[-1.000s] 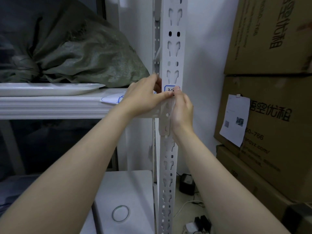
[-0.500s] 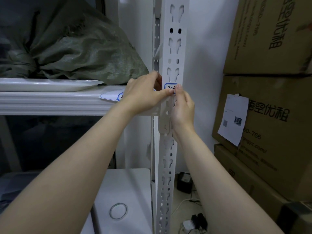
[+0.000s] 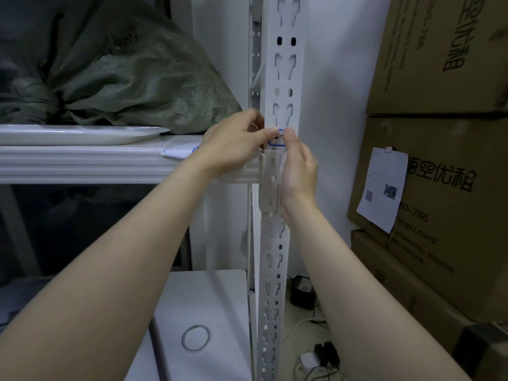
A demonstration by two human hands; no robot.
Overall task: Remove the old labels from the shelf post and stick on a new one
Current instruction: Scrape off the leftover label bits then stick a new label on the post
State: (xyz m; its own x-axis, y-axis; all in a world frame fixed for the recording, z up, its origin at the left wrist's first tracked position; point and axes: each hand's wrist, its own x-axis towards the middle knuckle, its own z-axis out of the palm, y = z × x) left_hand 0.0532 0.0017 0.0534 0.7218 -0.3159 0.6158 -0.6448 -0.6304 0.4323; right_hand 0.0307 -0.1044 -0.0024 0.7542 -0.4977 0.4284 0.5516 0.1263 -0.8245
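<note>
A blue-bordered label, handwriting unreadable, sits on the shelf post. The left hand pinches the post, thumb on the label; the right hand presses it with straight fingers. A cardboard box reads "766".

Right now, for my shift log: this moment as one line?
site: shelf post | left hand: thumb on label, grip unclear | right hand: fingertip on label | second label: on shelf

A white wall stands behind. Brown cardboard boxes are stacked at the right, a paper sheet taped to one. A green sack lies on a white shelf. Adapters and cables sit on the pale floor.
</note>
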